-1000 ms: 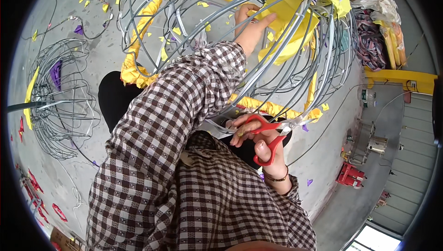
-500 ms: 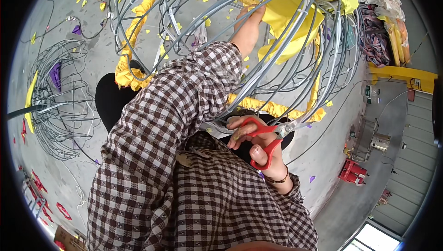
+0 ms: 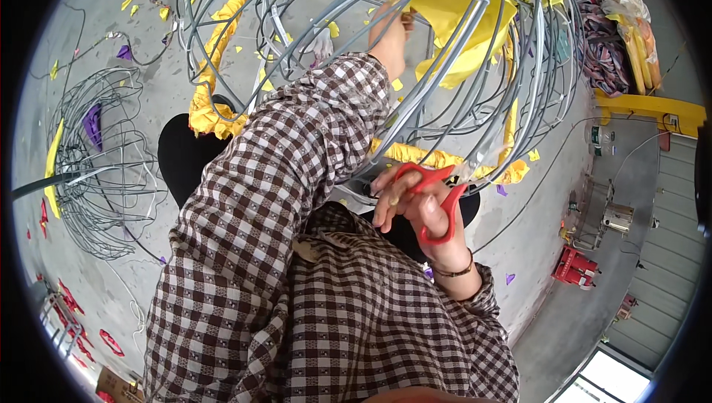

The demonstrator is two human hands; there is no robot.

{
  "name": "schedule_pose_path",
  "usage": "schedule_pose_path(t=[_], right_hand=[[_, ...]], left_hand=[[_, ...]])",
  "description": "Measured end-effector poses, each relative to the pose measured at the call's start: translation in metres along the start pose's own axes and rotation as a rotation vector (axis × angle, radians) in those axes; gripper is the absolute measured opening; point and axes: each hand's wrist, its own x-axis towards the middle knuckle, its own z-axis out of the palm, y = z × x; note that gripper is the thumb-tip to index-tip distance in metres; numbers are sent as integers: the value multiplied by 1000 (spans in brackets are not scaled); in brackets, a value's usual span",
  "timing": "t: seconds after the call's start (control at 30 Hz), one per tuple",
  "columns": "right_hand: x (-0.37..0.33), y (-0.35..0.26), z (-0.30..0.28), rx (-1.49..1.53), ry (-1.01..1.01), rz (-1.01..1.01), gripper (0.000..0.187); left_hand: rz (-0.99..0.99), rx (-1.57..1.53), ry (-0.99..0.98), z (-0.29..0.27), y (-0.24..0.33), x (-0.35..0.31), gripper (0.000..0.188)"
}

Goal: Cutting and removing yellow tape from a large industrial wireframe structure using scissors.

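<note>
My left hand (image 3: 391,31) reaches into a bundle of grey cables (image 3: 452,69), beside a crumpled yellow sheet (image 3: 454,6) wrapped around the cables at the top. Its fingers look curled, and whatever lies in them cannot be made out. In my right hand (image 3: 437,229) is a pair of red-handled scissors (image 3: 454,217), thumb through one loop and fingers at the other. The blades point up toward the lower cables and are partly blurred. A square frame wrapped in yellow material (image 3: 222,40) lies beneath the cables.
Another coil of grey cable (image 3: 104,173) with a yellow band sits on the floor at left. Yellow and purple scraps are scattered about. At right are a red machine (image 3: 575,268), a yellow beam (image 3: 653,112) and a pile of bagged cloth (image 3: 604,54). My knees flank the frame.
My left hand has drawn slightly left, away from the yellow sheet's edge, and its fingers now look more curled. The scissors have shifted a little right and upward with my right hand.
</note>
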Motion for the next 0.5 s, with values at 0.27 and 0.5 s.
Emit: schedule_pose_path(t=[0.27, 0.5], right_hand=[[12, -16, 0, 1, -65, -44, 64], [0, -16, 6, 60, 4, -82, 49]], left_hand=[[-245, 592, -469, -26, 13, -33, 43], [208, 617, -599, -53, 106, -181, 54]])
